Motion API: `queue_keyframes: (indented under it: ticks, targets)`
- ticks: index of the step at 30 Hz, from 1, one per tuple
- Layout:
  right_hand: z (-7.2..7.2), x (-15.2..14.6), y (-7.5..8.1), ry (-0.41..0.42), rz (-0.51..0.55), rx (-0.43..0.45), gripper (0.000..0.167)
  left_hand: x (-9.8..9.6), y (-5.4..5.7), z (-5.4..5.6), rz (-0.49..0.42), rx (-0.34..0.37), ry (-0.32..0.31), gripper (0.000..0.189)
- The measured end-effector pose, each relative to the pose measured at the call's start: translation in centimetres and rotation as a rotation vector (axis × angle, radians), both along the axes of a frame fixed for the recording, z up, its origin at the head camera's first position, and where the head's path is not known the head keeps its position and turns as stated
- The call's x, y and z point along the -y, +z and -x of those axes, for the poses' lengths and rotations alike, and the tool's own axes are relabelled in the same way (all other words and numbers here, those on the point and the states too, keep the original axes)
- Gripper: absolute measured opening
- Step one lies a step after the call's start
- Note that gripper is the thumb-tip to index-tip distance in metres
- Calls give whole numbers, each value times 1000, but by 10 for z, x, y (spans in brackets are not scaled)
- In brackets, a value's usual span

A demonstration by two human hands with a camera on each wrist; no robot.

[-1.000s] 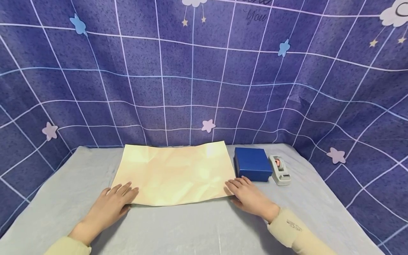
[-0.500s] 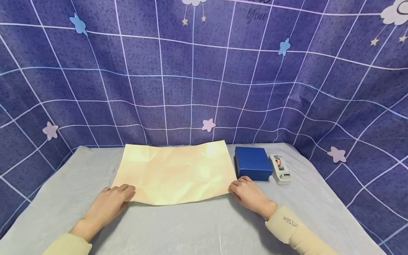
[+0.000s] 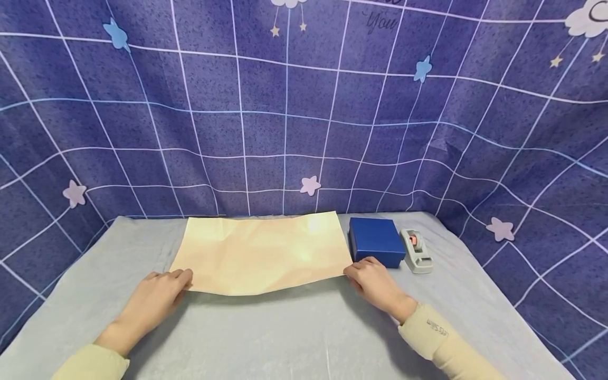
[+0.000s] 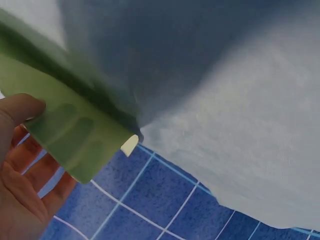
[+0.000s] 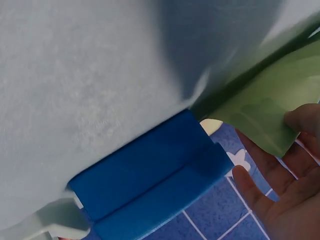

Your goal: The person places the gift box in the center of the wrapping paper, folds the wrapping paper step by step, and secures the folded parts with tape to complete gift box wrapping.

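Observation:
A wide, lightly creased sheet of pale yellow paper (image 3: 266,253) lies across the back of the table, its near edge raised and bowed. My left hand (image 3: 154,295) pinches the near left corner; in the left wrist view the thumb presses on the paper's greenish underside (image 4: 65,120), with fingers behind it. At the near right corner, my right hand (image 3: 377,285) pinches the sheet the same way, its thumb on the underside (image 5: 280,105) in the right wrist view. Close beyond the right hand sits a blue box (image 3: 377,240).
A white tape dispenser (image 3: 418,250) with an orange-red core stands right of the box. Grey-white cloth (image 3: 266,343) covers the table. Behind and at the sides hangs a dark blue curtain (image 3: 261,132) with a grid and stars.
Both hands lay flatter on the near corners, then curled to pinch them. The near edge has since lifted and moved away from me with the hands. Box and dispenser have not moved.

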State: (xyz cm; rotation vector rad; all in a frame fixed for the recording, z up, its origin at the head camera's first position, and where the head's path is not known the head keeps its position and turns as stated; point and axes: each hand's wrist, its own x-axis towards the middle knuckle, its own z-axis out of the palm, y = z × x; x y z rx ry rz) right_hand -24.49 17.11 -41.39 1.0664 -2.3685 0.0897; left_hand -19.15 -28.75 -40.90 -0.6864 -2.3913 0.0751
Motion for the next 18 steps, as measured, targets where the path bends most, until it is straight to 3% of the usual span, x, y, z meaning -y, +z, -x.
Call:
queue_keyframes:
  ticks: [9, 18]
  targets:
    - [-6, -5, 13, 16, 87, -105, 18, 2, 20, -8, -48, 8, 3, 26]
    - [-18, -13, 20, 59, 149, -139, 13, -1, 37, -20, -71, 0, -11, 22]
